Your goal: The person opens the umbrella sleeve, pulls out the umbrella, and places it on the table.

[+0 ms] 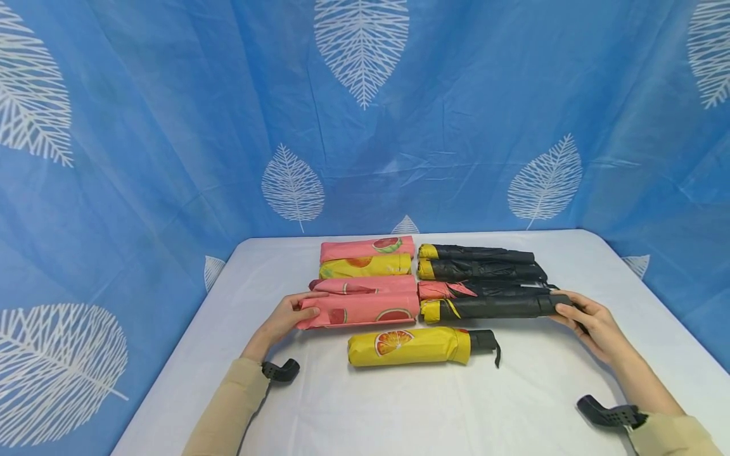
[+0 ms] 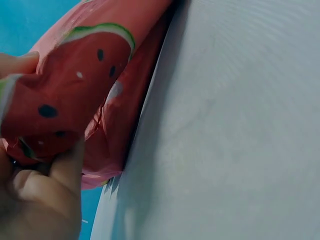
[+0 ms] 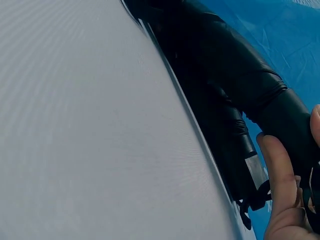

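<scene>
My left hand (image 1: 286, 318) grips the left end of a pink watermelon-print umbrella sleeve (image 1: 365, 310), the nearest in the left row; its fabric (image 2: 75, 85) is bunched between thumb and fingers in the left wrist view. My right hand (image 1: 593, 322) holds the right end of a black folded umbrella (image 1: 490, 308) with a yellow tip, thumb on one side and fingers on the other. Sleeve and umbrella lie end to end, their inner ends close together. In front of them rests a yellow orange-print umbrella (image 1: 407, 348) with a black handle and strap.
Behind the held sleeve lie another pink sleeve (image 1: 365, 284), a yellow sleeve (image 1: 365, 266) and a pink sleeve (image 1: 353, 249) at the back. Several black umbrellas (image 1: 485, 270) line up on the right. A white-covered table (image 1: 433, 411) carries everything, with a blue leaf-print curtain (image 1: 456, 126) around it.
</scene>
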The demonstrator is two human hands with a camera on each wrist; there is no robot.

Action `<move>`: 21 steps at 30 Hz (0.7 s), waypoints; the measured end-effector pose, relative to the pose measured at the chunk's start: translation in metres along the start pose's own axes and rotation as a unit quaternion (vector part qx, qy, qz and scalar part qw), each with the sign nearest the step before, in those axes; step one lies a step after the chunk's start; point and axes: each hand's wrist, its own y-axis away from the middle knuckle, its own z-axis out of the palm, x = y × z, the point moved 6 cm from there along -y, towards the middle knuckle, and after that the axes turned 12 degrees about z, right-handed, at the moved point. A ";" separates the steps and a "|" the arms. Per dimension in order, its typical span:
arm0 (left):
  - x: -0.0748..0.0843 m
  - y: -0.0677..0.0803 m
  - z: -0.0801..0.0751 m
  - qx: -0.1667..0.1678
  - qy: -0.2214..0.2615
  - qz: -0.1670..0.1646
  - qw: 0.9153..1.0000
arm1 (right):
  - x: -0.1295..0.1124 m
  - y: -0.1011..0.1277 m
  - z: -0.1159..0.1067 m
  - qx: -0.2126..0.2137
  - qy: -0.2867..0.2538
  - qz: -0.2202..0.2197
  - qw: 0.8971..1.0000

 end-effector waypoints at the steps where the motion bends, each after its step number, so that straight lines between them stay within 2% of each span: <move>1: -0.001 0.000 0.000 0.000 -0.007 0.001 1.000 | 0.001 -0.001 0.000 -0.002 0.001 0.006 1.000; 4: -0.002 -0.001 -0.001 0.002 -0.026 0.003 1.000 | 0.004 -0.002 -0.003 0.003 0.017 0.027 0.999; 7: 0.000 -0.001 -0.002 0.000 -0.045 0.012 0.999 | 0.006 -0.003 -0.008 0.024 0.065 0.043 0.997; 11: 0.003 0.000 -0.001 0.000 -0.059 0.016 0.998 | 0.008 -0.004 -0.015 0.056 0.149 0.061 0.985; 17: 0.007 0.001 -0.006 0.004 -0.075 0.027 0.997 | 0.012 -0.006 -0.021 0.067 0.211 0.087 0.971; 21: 0.014 0.002 -0.012 0.019 -0.093 0.031 0.995 | 0.013 -0.009 -0.024 0.079 0.249 0.101 0.960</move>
